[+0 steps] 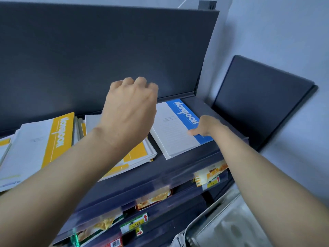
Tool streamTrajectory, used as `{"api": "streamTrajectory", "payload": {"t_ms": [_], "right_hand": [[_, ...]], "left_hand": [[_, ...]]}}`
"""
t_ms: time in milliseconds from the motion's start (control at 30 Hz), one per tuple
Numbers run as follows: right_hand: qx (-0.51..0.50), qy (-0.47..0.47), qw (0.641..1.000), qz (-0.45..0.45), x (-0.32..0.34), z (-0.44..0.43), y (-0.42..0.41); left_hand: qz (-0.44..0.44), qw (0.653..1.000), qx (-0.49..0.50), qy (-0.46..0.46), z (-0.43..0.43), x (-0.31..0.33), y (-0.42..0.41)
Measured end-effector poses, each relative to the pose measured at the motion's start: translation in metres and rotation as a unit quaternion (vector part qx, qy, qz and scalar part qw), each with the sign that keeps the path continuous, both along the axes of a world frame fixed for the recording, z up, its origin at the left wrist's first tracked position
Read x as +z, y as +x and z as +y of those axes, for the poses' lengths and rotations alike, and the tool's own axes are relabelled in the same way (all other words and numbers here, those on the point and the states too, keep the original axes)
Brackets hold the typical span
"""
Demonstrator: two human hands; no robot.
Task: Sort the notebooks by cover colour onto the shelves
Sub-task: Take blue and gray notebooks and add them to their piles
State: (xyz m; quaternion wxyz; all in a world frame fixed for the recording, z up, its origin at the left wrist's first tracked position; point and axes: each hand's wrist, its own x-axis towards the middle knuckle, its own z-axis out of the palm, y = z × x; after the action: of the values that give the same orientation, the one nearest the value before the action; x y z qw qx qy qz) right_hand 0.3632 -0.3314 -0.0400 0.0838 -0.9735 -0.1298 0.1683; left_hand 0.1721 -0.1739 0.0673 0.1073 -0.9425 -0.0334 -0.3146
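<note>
Left hand (pixel 130 111) hovers mid-frame, fingers curled under, nothing seen in it. Right hand (pixel 207 126) lays its thumb on the blue notebook (pixel 175 129); fingers hidden, grip unclear. Dark shelf (pixel 178 163) spans the frame, yellow notebooks (pixel 58 132) piled at left, blue one flat centre-right.
</note>
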Motion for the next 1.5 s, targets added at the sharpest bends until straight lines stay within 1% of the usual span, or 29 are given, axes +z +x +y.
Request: {"api": "streamTrajectory", "payload": {"t_ms": [200, 400, 467, 567, 667, 767, 900, 1000, 1033, 1167, 1267, 1433, 1500], "right_hand": [[-0.012, -0.005, 1.000, 0.027, 0.003, 0.007, 0.004], [-0.018, -0.039, 0.998, -0.038, 0.010, 0.007, 0.006], [-0.021, -0.025, 0.999, -0.044, 0.013, 0.006, 0.007], [-0.031, 0.029, 0.998, -0.035, 0.018, -0.002, 0.006], [-0.076, 0.097, 0.990, -0.061, 0.020, -0.011, 0.005], [-0.114, 0.189, 0.972, -0.082, 0.026, -0.017, 0.002], [-0.168, 0.310, 0.934, -0.056, 0.038, -0.028, -0.001], [-0.158, 0.323, 0.933, -0.035, 0.048, -0.039, -0.006], [-0.156, 0.345, 0.925, -0.020, 0.051, -0.042, -0.009], [-0.181, 0.458, 0.869, 0.046, 0.053, -0.049, -0.026], [-0.169, 0.501, 0.846, 0.075, 0.051, -0.047, -0.044], [-0.160, 0.543, 0.820, 0.079, 0.056, -0.050, -0.084], [-0.153, 0.548, 0.820, 0.061, 0.064, -0.055, -0.103]], "left_hand": [[0.014, 1.000, 0.013, 0.002, 0.009, -0.005, 0.008], [0.026, 0.999, 0.031, -0.013, 0.011, -0.009, 0.007], [0.030, 0.999, 0.037, -0.016, 0.009, -0.008, 0.006], [0.024, 0.999, 0.040, -0.019, 0.006, -0.006, 0.004], [0.026, 0.998, 0.049, -0.024, 0.001, -0.007, 0.002], [0.027, 0.998, 0.048, -0.030, -0.007, -0.009, -0.002], [0.041, 0.997, 0.061, -0.027, -0.017, -0.011, -0.007], [0.044, 0.996, 0.072, -0.024, -0.025, -0.012, -0.011], [0.047, 0.996, 0.075, -0.027, -0.028, -0.013, -0.012], [0.039, 0.994, 0.085, -0.063, -0.041, -0.017, -0.020], [0.043, 0.989, 0.101, -0.102, -0.046, -0.021, -0.031], [0.047, 0.984, 0.097, -0.144, -0.045, -0.025, -0.057], [0.045, 0.977, 0.077, -0.195, -0.043, -0.025, -0.068]]}}
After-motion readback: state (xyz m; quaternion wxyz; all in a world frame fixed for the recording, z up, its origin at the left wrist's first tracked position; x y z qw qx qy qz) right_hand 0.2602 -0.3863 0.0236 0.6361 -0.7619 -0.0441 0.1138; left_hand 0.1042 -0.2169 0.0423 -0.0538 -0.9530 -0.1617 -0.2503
